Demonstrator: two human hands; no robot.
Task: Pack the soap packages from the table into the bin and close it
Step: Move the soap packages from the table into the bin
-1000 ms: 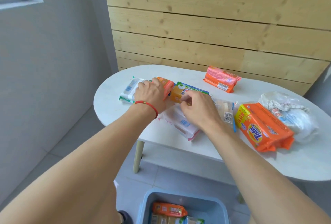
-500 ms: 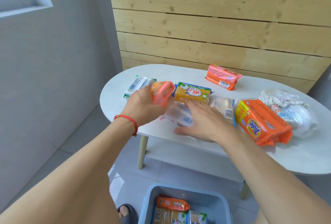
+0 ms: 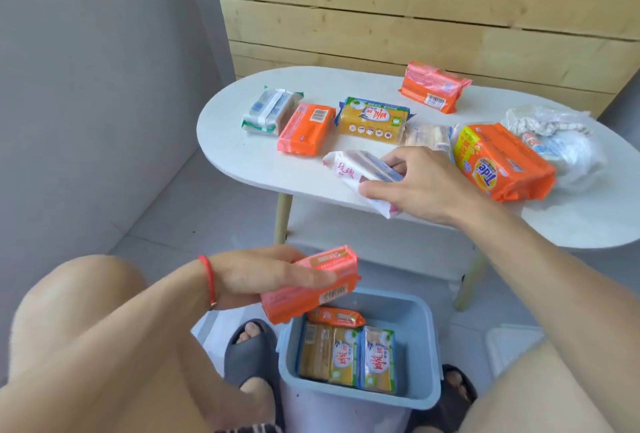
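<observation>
My left hand (image 3: 263,277) holds an orange-pink soap package (image 3: 311,285) just above the near left corner of the open blue bin (image 3: 420,346) on the floor. The bin holds several soap packages (image 3: 346,353). My right hand (image 3: 422,183) grips a white soap package (image 3: 360,173) with red characters at the front edge of the white table (image 3: 242,159). On the table lie an orange package (image 3: 304,129), a yellow package (image 3: 372,119), a white-green package (image 3: 270,110), a big orange Tide package (image 3: 502,162), another orange package (image 3: 433,86) at the back, and a clear-wrapped package (image 3: 427,135).
A crumpled plastic bag (image 3: 561,138) lies at the table's right end. A wooden slat wall stands behind the table, a grey wall to the left. My feet in dark slippers (image 3: 249,353) flank the bin. A white lid-like piece (image 3: 512,342) lies on the floor at right.
My left hand lifted an orange-pink package off the table and carried it down over the bin. My right hand closed around the white package at the table's front edge. The camera tilted down.
</observation>
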